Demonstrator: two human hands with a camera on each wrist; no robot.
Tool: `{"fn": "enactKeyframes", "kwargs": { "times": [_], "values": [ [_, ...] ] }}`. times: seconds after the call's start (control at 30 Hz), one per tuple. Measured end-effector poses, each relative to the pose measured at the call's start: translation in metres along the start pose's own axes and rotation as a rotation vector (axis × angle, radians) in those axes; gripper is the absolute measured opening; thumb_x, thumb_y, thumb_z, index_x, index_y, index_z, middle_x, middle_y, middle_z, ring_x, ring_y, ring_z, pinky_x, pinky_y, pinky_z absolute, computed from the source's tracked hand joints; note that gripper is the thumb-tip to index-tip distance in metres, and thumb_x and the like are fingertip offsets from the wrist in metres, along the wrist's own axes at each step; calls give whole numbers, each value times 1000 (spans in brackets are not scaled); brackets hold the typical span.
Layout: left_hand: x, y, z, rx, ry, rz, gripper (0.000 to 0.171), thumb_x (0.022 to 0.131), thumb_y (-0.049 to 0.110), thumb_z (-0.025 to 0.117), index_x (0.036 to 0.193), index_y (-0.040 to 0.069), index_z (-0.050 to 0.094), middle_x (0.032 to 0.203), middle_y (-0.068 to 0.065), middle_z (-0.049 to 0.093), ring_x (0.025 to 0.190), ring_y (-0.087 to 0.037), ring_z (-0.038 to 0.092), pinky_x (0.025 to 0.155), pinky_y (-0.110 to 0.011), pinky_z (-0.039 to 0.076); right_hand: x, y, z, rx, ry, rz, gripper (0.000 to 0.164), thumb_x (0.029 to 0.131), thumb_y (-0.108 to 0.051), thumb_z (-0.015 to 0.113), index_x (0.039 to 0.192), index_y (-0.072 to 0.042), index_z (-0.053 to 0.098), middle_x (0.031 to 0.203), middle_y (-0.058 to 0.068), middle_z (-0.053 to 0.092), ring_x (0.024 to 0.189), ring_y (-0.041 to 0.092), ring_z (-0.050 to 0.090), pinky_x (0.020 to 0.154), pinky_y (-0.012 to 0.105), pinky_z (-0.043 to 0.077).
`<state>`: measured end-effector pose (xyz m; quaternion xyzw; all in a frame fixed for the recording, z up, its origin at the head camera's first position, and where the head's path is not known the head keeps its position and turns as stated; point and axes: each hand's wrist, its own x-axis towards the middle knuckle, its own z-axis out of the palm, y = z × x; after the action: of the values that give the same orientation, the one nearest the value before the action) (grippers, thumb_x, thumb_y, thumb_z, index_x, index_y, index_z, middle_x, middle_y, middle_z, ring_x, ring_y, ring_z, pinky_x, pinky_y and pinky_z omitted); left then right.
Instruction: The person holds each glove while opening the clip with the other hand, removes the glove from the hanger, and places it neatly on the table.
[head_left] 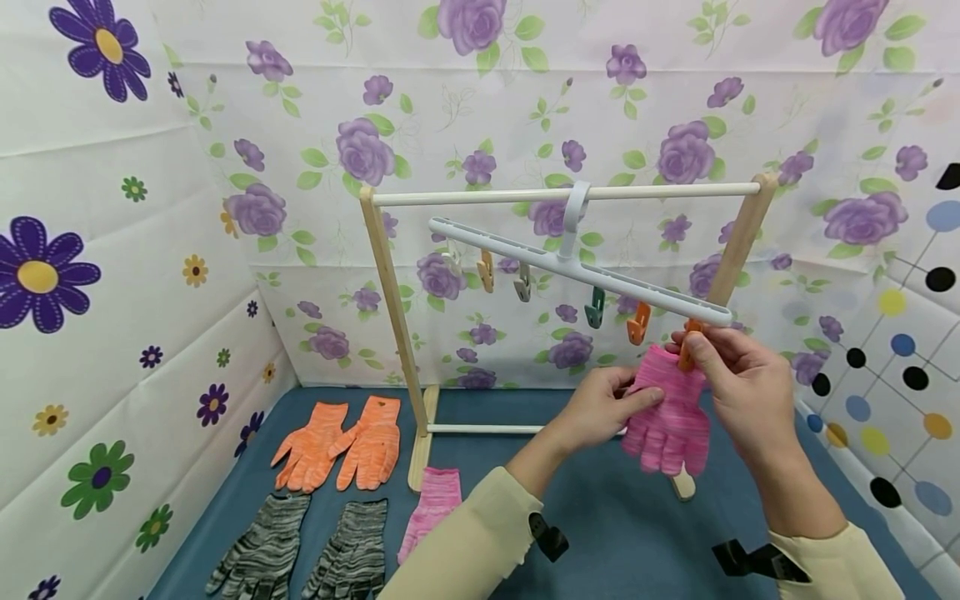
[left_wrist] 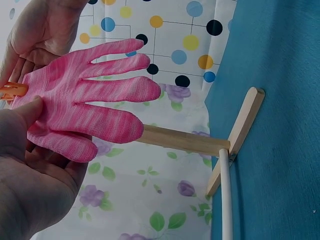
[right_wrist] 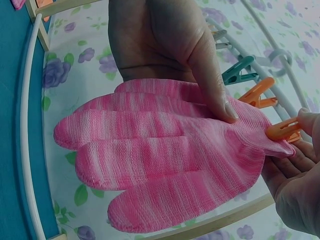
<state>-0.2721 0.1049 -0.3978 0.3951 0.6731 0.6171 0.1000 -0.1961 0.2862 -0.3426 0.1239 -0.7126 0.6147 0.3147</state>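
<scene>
A pink knitted glove (head_left: 667,417) hangs fingers down below the right end of a pale grey clip hanger (head_left: 577,265). My left hand (head_left: 603,408) pinches the glove near its thumb side, thumb in front. At the cuff, my right hand (head_left: 750,392) pinches an orange clothespin (head_left: 690,346). In the right wrist view that clothespin (right_wrist: 284,131) sits over the cuff edge of the glove (right_wrist: 165,145). The hanger tilts down to the right. Along it hang more clothespins, among them a second orange one (head_left: 638,323) and a dark green one (head_left: 595,307).
The hanger hooks over the white rod of a wooden rack (head_left: 393,308) standing on a blue cloth (head_left: 570,517). To the left lie two orange gloves (head_left: 311,446), two grey-black striped gloves (head_left: 262,546) and another pink glove (head_left: 433,504), partly behind my left sleeve. Flowered sheeting (head_left: 480,100) surrounds the surface.
</scene>
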Motion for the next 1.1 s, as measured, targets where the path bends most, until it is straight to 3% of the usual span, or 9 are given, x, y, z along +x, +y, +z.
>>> {"fn": "enactKeyframes", "kwargs": {
  "times": [0.37, 0.6, 0.9, 1.1],
  "values": [
    [-2, -1, -1, 4, 3, -2, 27, 108, 24, 66, 124, 4, 73, 77, -2, 65, 60, -10, 53, 54, -20, 44, -1, -1, 0, -5, -1, -4, 32, 106, -11, 67, 135, 4, 70, 112, 10, 78, 103, 15, 77, 92, 20, 55],
    [-6, -6, -3, 31, 22, -24, 28, 107, 26, 69, 125, 5, 74, 90, 6, 73, 74, -7, 66, 64, -22, 54, 1, -4, -3, -68, 19, -11, 32, 107, -13, 66, 135, 2, 70, 114, 7, 78, 107, 13, 75, 95, 16, 52],
    [-13, -11, -8, 62, 42, -29, 28, 107, 27, 69, 125, 6, 75, 90, 5, 72, 73, -7, 63, 64, -21, 53, 2, -5, -3, -69, 38, -12, 32, 106, -11, 67, 135, 2, 70, 115, 6, 79, 106, 12, 75, 95, 16, 52],
    [-18, -15, -13, 88, 57, -12, 26, 107, 24, 68, 124, 5, 75, 88, 2, 71, 70, -7, 59, 61, -21, 50, 2, -4, -5, -9, 32, -11, 31, 106, -11, 67, 132, 5, 71, 114, 9, 78, 105, 15, 75, 96, 17, 52]
  ]
}}
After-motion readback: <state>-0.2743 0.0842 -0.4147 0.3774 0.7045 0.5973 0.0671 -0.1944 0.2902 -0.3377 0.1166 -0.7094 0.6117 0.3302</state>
